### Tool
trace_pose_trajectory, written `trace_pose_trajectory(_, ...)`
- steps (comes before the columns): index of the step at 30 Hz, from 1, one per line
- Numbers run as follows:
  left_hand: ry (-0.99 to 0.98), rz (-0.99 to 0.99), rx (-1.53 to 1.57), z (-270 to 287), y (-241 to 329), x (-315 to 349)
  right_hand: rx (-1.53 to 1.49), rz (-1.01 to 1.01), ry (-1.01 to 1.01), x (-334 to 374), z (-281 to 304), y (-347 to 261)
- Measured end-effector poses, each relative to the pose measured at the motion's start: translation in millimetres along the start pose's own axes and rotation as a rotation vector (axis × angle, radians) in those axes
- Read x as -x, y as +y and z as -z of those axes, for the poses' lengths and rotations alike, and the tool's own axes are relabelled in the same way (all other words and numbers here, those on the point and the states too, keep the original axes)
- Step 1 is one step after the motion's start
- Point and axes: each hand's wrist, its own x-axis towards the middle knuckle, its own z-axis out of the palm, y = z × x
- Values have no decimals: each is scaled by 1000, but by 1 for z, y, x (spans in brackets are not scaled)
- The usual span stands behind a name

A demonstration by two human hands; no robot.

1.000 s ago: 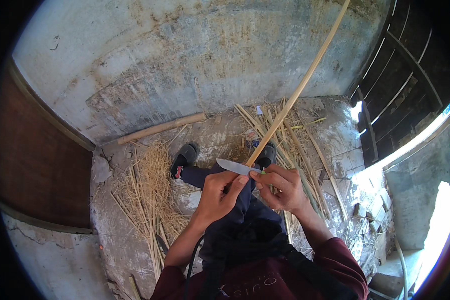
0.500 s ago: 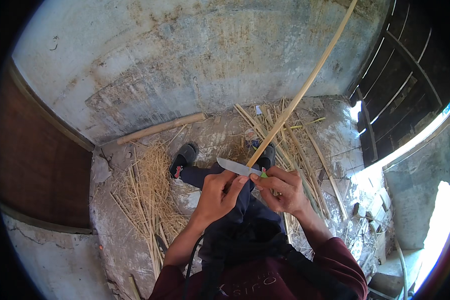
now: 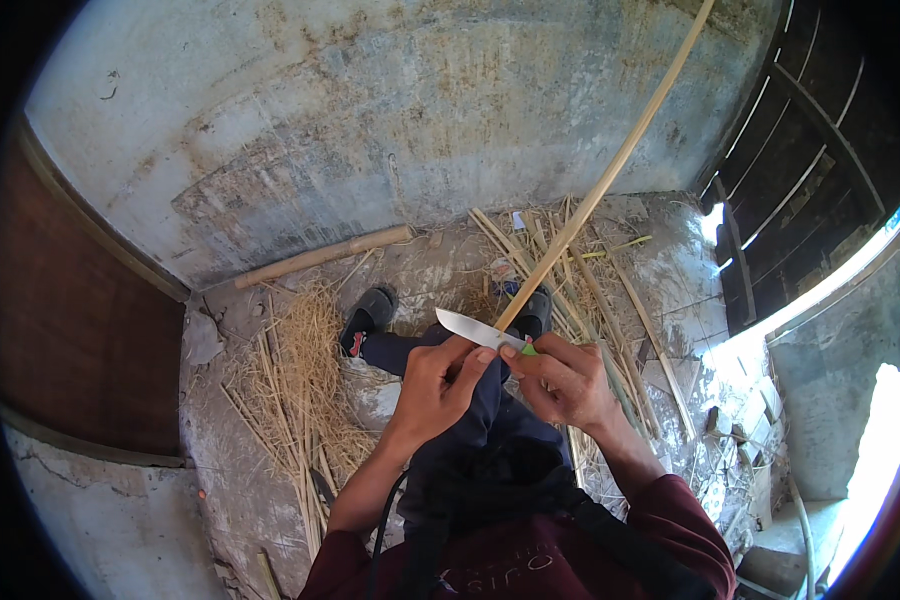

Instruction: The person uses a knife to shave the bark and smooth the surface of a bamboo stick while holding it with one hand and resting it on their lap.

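Our right fingers [image 3: 540, 367] clenched around the green-handled knife [image 3: 470, 327], our left fingers [image 3: 469, 373] grasping the pale strip [image 3: 583, 212], blade lying across it.

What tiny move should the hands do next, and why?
Maybe a short, gentle slide of the knife along the bamboo strip: the right hand grips the green handle, the blade lies across the strip near the lower end, and the left hand seems to hold that end. Slowly, since the left thumb looks close.
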Motion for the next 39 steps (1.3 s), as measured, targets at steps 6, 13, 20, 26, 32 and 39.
trace_pose_trajectory(6, 20, -71, 28, -1, 1, 1, -123, -50, -5, 1, 0, -1)
trace_pose_trajectory(13, 1, -67, -45, 4, 4, 2, -59, -3, 0, -1, 3, -4)
trace_pose_trajectory(20, 13, -52, -26, 3, 4, 3, 28, 31, -13, 1, 1, -6)
trace_pose_trajectory(26, -4, -21, -31, 4, 3, 3, -10, 30, 9, -4, -1, -3)
trace_pose_trajectory(32, 7, -62, -15, 3, -2, 5, -12, 41, -8, -5, 2, 2)
trace_pose_trajectory(39, -105, -71, -12, 7, 17, 2, 5, 35, 11, -4, 9, 5)
